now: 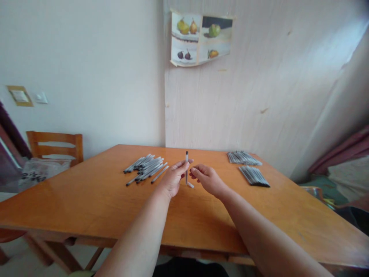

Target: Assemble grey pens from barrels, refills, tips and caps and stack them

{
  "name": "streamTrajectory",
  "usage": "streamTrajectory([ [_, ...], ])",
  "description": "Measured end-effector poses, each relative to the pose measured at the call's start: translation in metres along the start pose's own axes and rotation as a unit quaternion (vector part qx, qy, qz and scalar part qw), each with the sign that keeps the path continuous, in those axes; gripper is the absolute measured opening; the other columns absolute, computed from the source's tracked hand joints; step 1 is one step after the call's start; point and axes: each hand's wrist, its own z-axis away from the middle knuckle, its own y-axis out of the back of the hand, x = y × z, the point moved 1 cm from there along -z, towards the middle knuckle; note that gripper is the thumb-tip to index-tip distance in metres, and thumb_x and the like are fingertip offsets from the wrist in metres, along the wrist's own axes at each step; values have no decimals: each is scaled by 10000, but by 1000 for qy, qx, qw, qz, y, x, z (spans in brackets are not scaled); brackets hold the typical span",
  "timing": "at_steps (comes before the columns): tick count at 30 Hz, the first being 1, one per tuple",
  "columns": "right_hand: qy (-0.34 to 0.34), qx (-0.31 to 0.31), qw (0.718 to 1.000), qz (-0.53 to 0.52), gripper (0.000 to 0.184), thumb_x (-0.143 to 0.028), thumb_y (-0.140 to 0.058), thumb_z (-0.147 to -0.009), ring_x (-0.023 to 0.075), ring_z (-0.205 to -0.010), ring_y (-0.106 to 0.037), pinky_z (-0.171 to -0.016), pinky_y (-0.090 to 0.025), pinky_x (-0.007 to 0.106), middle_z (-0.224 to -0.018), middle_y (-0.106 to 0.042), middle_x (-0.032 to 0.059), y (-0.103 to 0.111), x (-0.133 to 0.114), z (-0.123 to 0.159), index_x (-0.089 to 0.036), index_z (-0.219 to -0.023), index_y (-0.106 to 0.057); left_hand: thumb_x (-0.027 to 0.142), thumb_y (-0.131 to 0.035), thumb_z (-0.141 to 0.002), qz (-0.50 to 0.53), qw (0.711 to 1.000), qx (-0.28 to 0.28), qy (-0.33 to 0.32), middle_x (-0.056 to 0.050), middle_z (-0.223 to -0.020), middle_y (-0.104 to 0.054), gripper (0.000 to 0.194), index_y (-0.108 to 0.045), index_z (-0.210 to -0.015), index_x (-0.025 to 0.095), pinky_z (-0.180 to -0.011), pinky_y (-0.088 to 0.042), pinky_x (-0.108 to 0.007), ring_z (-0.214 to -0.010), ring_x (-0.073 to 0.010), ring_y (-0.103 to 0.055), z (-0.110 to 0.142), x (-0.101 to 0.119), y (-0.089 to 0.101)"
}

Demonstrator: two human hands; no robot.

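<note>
My left hand (174,179) pinches a pen (186,157) that stands upright, its black end at the top and a thin dark length below the fingers. Just right of it, my right hand (209,179) is closed, fingers curled with thumb and forefinger together; whether anything small is between them is hidden. Below the hands a short whitish piece (190,185) lies on the table. Left of my left hand is a loose pile of grey pens with black ends (148,167).
At the right of the wooden table (138,215) lie two neat batches of pens, a far one (243,158) and a nearer one (253,176). A chair (54,144) with a clear plastic bag (44,171) of black pieces stands at the left. The wall is behind.
</note>
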Motion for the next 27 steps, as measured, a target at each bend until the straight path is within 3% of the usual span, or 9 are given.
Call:
streamTrajectory([
  [4, 42, -54, 998, -2, 223, -358, -524, -886, 128, -713, -565, -669, -445, 257, -794, -646, 27, -9, -17, -2, -160, -875, -627, 389, -741, -759, 40, 999, -6, 2, -60, -972, -681, 356, -722, -1052, 187, -671, -398, -230, -818, -132, -580, 3, 16, -8],
  [9, 63, -9, 997, -32, 186, -334, -508, -885, 111, -614, -510, -587, -405, 237, -692, -575, -6, -14, -38, 11, -176, -800, -554, 389, -732, -766, 73, 996, -41, -6, -90, -1002, -689, 372, -698, -1053, 155, -580, -396, -232, -734, -130, -592, 23, 38, -23],
  [12, 67, 19, 997, 16, 190, -334, -509, -891, 113, -602, -494, -559, -375, 230, -679, -564, -8, -17, -47, 37, -184, -778, -541, 474, -664, -813, 119, 991, -57, 2, -109, -998, -697, 404, -675, -1053, 149, -613, -434, -251, -789, -164, -631, 45, 49, -29],
  [15, 75, 25, 996, 51, 169, -343, -513, -900, 116, -576, -467, -544, -355, 232, -660, -554, -19, -22, -55, 72, -197, -830, -560, 553, -591, -843, 141, 990, -25, 4, -116, -954, -706, 451, -668, -1001, 138, -682, -470, -271, -845, -189, -652, 69, 55, -31],
  [20, 66, 40, 993, 86, 166, -347, -506, -913, 122, -554, -470, -531, -327, 241, -647, -561, -20, -33, -65, 126, -211, -828, -550, 494, -562, -882, 152, 988, 29, -11, -82, -966, -711, 354, -662, -920, 156, -757, -501, -290, -810, -157, -659, 112, 58, -39],
  [27, 90, 64, 984, 142, 145, -338, -505, -910, 151, -619, -526, -565, -348, 251, -716, -604, 19, -43, -77, 165, -212, -850, -546, 525, -517, -890, 150, 987, 40, 47, -68, -729, -668, 402, -662, -902, 150, -709, -501, -311, -699, -168, -634, 164, 58, -62],
])
